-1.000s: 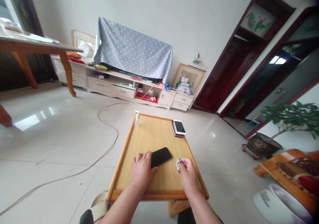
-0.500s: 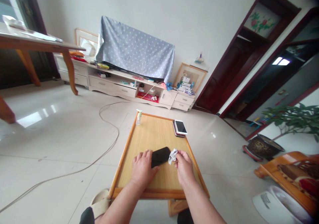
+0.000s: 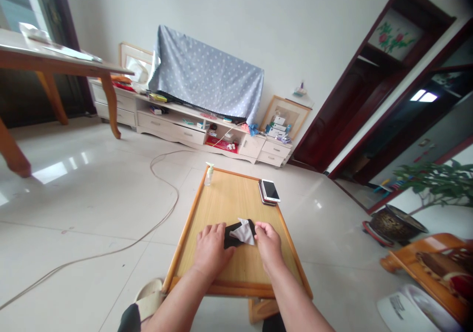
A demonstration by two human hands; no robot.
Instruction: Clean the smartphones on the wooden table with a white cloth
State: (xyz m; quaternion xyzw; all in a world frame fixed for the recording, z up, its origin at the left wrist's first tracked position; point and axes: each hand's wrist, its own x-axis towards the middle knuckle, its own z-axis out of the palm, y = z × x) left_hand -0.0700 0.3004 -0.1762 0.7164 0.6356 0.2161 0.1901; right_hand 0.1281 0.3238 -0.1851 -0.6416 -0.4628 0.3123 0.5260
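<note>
A black smartphone (image 3: 229, 242) lies on the small wooden table (image 3: 229, 194), tilted slightly up to the right. My left hand (image 3: 212, 248) holds its left end, thumb along the near edge and fingers at the far edge. A small pale grey cloth (image 3: 244, 231) is spread over the phone's middle and right part, with a pointed corner sticking up. My right hand (image 3: 268, 243) is at the cloth's right edge, thumb and fingers pinched together. The exact grip there is partly hidden.
A clear pump bottle (image 3: 209, 175) stands at the table's far left corner. A stack of devices with a white one (image 3: 271, 190) on top lies at the far right edge. A cable (image 3: 173, 194) runs across the floor to the left. A white bucket (image 3: 402, 310) stands at right.
The crumpled cloth in my right hand has opened out and moved left over the phone. My left hand keeps its place on the phone. The view has shifted slightly.
</note>
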